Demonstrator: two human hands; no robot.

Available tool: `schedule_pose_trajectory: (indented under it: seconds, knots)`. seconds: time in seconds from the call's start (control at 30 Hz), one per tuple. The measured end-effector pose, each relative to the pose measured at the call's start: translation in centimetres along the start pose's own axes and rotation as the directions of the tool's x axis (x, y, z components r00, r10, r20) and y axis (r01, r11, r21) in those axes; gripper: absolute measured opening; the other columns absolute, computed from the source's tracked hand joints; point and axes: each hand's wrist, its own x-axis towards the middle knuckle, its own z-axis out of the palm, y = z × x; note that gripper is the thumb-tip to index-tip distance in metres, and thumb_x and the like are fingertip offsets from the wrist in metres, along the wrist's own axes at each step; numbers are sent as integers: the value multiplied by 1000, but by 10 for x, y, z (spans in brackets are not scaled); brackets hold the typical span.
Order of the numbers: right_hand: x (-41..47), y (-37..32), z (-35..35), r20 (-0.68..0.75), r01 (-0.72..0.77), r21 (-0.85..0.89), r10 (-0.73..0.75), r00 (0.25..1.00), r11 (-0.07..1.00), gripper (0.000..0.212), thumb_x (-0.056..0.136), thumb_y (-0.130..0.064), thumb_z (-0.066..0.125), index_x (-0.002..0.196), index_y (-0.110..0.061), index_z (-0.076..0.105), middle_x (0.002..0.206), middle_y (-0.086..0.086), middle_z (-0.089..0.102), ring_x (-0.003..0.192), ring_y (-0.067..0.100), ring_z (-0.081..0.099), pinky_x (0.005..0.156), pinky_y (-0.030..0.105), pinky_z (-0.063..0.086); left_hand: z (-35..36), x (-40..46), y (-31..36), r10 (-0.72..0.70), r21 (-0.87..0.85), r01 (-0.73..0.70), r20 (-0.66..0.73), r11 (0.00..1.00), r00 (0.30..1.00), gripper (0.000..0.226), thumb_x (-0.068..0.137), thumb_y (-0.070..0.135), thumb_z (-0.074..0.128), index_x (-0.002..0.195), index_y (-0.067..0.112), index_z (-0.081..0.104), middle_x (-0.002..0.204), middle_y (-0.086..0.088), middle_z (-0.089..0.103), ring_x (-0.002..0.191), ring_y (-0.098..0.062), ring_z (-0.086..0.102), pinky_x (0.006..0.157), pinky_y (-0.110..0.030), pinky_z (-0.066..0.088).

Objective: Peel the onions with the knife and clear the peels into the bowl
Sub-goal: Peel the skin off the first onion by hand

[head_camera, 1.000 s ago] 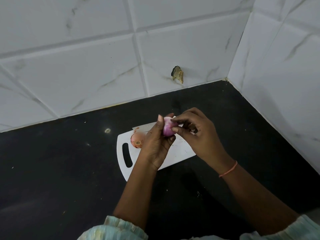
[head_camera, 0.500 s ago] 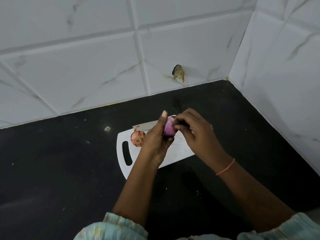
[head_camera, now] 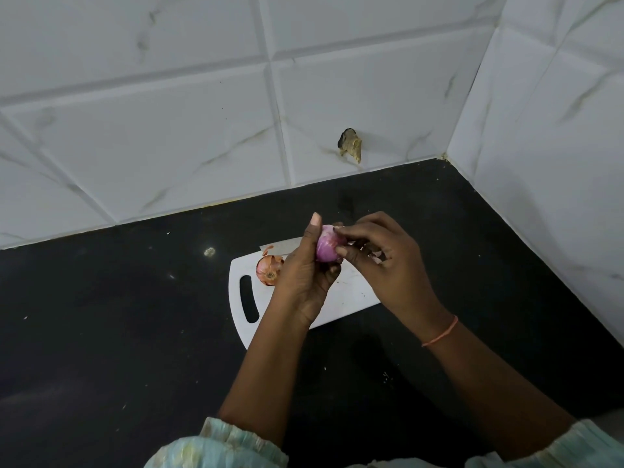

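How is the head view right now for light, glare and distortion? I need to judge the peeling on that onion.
Head view: dim, even light, no hard glare; the black counter swallows shadow detail. Wide-angle bending curves the wall tile lines. The purple onion reads clearly between the left hand and right hand, though fine peel edges look soft.

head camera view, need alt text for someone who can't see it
A left hand holds a purple onion above a white cutting board while the right hand picks at its skin. An unpeeled onion lies on the board, on a black counter by white tiled walls.
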Motion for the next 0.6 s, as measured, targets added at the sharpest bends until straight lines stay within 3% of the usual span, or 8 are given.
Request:
schedule_pose_trajectory:
  seconds: [0.2,0.3,0.4,0.47,0.6]
  knots:
    - [-2,1,3,0,7,27,-7,1000,1000,11,86,-6,73,95,-9,70,98,-6,56,93,10,61,82,24,56,5,-4,-2,-49,-44,46,-65,998,997,40,84,45,72,100,8,66,90,-10,67,64,-12,61,52,-18,53]
    - [-3,0,2,27,-69,148,66,997,987,20,81,-12,78,97,-12,66,101,-5,57,93,13,63,79,24,57,5,-3,0,-80,-48,77,-54,996,995,47,82,46,73,105,7,66,99,-14,71,82,-19,68,60,-21,56]
    - [-5,1,4,27,-76,118,73,997,990,37,82,-17,79,116,-13,67,109,-2,58,100,14,63,81,25,57,5,-2,1,-80,-33,79,-40,996,996,49,83,47,73,109,6,66,108,-18,72,103,-28,69,71,-25,57]
    - [-5,3,7,30,-69,112,66,997,991,34,83,-18,78,116,-19,69,109,-2,56,104,16,61,84,28,58,5,-3,0,-79,-41,77,-39,996,996,42,86,45,70,101,6,67,95,-15,73,97,-27,69,73,-25,56]
    - [-4,0,10,38,-216,293,214,976,931,25,80,-11,78,100,-25,72,105,1,56,100,10,63,83,21,55,6,-3,1,-85,-35,83,-67,996,994,36,86,42,72,97,8,66,86,-10,70,74,-17,67,62,-23,57]
